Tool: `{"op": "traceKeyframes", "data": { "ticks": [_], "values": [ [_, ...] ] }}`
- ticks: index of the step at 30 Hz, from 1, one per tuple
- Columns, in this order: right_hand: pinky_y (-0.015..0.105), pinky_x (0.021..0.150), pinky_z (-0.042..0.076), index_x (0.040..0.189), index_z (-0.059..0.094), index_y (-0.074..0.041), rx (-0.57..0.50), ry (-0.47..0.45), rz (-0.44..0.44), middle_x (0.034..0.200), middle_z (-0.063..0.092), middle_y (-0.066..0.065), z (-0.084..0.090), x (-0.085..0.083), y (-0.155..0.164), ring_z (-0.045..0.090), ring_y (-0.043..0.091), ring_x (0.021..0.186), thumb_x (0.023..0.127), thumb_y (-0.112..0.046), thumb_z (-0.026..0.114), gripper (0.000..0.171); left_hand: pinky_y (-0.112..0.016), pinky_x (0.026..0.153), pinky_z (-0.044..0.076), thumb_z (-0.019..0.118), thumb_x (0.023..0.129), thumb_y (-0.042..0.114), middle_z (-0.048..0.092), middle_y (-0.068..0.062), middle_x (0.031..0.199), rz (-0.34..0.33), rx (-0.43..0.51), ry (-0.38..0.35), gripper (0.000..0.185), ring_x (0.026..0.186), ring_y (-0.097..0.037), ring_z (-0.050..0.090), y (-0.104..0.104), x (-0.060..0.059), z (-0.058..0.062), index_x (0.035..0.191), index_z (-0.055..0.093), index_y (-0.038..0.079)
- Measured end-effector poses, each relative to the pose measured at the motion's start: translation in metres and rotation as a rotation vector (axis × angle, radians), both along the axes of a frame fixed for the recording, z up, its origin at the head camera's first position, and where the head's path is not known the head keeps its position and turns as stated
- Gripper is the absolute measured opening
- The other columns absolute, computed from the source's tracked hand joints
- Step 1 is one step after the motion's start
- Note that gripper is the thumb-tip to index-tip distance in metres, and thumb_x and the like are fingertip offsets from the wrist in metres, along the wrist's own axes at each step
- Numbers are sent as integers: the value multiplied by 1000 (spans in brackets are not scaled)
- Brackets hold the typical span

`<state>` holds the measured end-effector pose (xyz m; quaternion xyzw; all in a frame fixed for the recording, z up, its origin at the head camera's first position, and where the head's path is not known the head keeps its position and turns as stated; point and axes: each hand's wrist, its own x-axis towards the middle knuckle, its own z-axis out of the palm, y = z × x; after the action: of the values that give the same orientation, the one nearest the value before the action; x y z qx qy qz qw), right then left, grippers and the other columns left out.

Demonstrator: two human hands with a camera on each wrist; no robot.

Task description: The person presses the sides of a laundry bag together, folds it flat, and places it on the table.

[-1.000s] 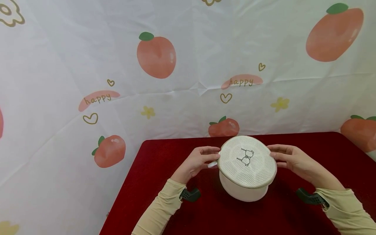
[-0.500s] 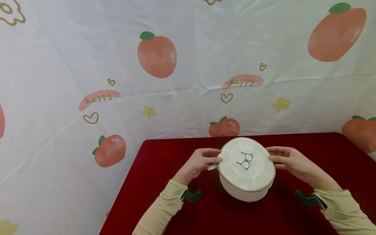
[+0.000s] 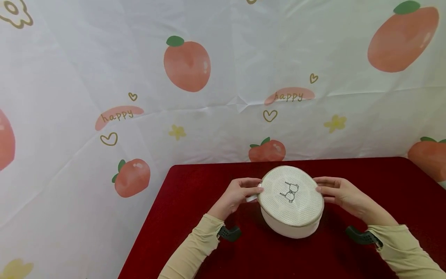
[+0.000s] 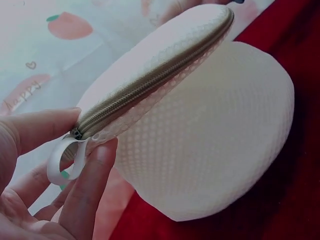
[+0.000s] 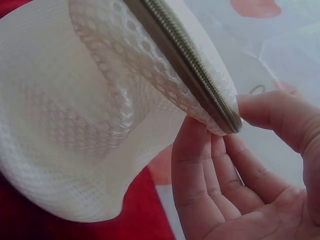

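Our left hand pinches the left end of the round mesh wash bag, thumb above and forefinger below the seam, right where the white pull loop hangs at the end of the zip. Our right hand meets the bag at the opposite end, thumb over the zipped rim and the other fingers lying fairly straight beneath it, so it steadies the edge more than it clamps it.

The bag sits between the two hands, in the lower middle of the head view, about as close to one as to the other. Its lid is slightly oval, the longer way running from upper left to lower right in the frame, and it tilts toward us with the little drawn mark facing up. The zip runs round the rim from one hand to the other and looks closed along what we can see.

Under it lies the dark red worktop, on which the bag's base appears to rest. Behind the worktop, filling the upper frame, hangs a white backdrop printed with peaches, hearts and the word "happy".
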<state>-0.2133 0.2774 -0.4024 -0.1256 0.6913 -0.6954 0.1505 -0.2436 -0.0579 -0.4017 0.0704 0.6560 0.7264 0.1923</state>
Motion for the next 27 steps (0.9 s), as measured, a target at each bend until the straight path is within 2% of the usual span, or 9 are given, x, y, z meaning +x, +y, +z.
{"op": "traceKeyframes", "data": {
  "ticks": [3, 11, 19, 27],
  "values": [
    [32, 80, 54, 118, 60, -13, -11, -25, 3, 109, 65, -3, -7, -2, 0, 63, 12, 97, 98, -6, 55, 22, -43, 77, 55, 73, 84, 2, 67, -9, 103, 11, -3, -7, 30, 78, -14, 66, -1, -1, -6, 114, 69, 1],
    [32, 80, 54, 121, 59, -9, -48, -38, 50, 109, 65, -3, -18, -3, -1, 63, 12, 97, 98, -5, 53, 24, -41, 76, 56, 73, 83, 3, 68, -10, 102, 17, -14, -30, 29, 77, -16, 67, -2, -3, -19, 112, 70, 2],
    [33, 82, 54, 135, 40, 13, 21, -63, 43, 111, 63, -4, -24, -6, -1, 63, 12, 98, 99, -8, 53, 44, -37, 72, 57, 73, 83, 3, 68, -10, 100, 22, -37, -33, 29, 75, -15, 66, 1, -4, -29, 112, 70, 1],
    [34, 83, 53, 137, 35, 15, 37, -72, 64, 113, 62, -2, -33, -11, 1, 62, 12, 100, 100, -10, 52, 48, -37, 73, 57, 73, 84, 4, 67, -11, 100, 21, -46, -48, 30, 78, -16, 66, 2, -4, -32, 113, 69, 0]
  ]
}}
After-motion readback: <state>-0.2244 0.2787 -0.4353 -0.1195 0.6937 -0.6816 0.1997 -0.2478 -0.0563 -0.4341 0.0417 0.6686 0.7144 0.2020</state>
